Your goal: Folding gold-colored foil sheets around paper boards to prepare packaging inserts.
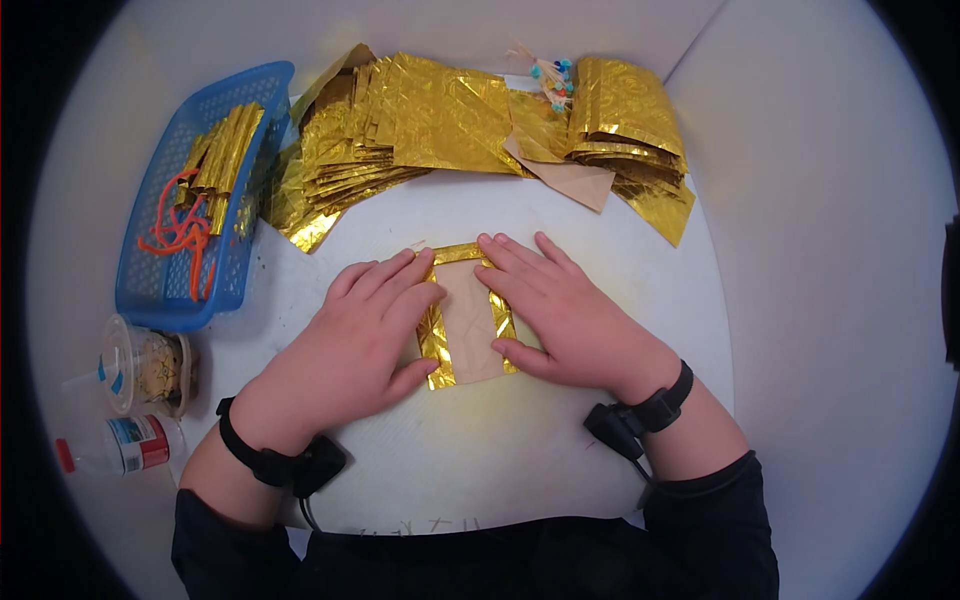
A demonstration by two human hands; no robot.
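Note:
A sheet of gold foil paper (468, 325) lies on the white table with its plain tan side up. Its left, right and far edges are folded inward, so gold strips frame the tan middle. My left hand (370, 325) lies over the left strip, fingertips near the far left corner and thumb at the near left corner. On the right strip rests my right hand (560, 315), fingers stretched toward the far right corner and thumb near the lower right edge. Both hands are palm down with fingers extended, and neither grips anything.
A fanned stack of gold sheets (450, 115) spreads along the back, beside a second gold pile (625, 110). Small bead-tipped sticks (553, 80) lie between them. At left stand a blue basket (135, 270) with gold folded strips and orange cord (180, 235), a lidded plastic tub (130, 365) and a bottle (115, 445).

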